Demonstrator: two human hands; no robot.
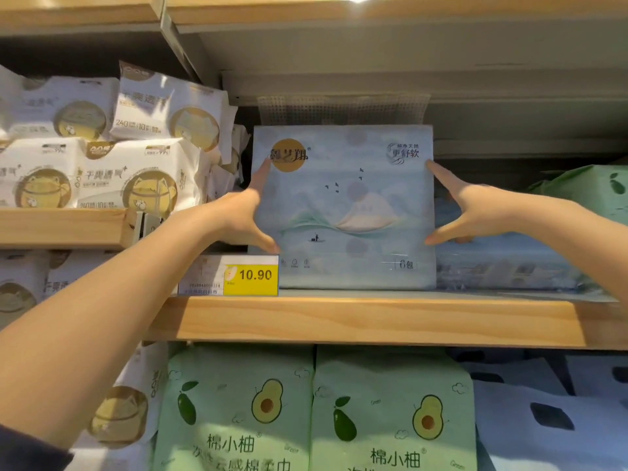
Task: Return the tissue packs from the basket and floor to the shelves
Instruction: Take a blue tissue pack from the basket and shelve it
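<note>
- Your left grip [243, 215] is spread wide. The forefinger runs straight up the left edge of the pale blue tissue pack [343, 205], and the thumb reaches out to its lower left side.
- Your right grip [475, 212] mirrors it. Its fingers are straight and slant up to the pack's right edge, and its thumb touches the same edge lower down.
- Neither grip curls round the pack. Both press flat against its sides, so the pack sits squarely between them.
- The tissue pack stands upright on the wooden shelf [373, 321] with its printed front facing you: a gold disc at top left and a mountain with a small boat below it.
- The pack's bottom edge rests at the shelf's front lip, just beside the yellow 10.90 price tag [251, 275], which touches its lower left corner.
- Behind your right grip, another blue pack [503, 263] lies flat on the same shelf, against the upright pack's right side.
- A green pack [584, 192] sits further right on that shelf.
- White packs with a gold cat emblem [102, 171] are piled on the neighbouring shelf [61, 227] to the left, apart from your pack.
- On the level below, two green avocado-print packs [238, 409] stand side by side under the wooden shelf.
- A dark sleeve [27, 450] shows at the lower left corner, on your left arm.
</note>
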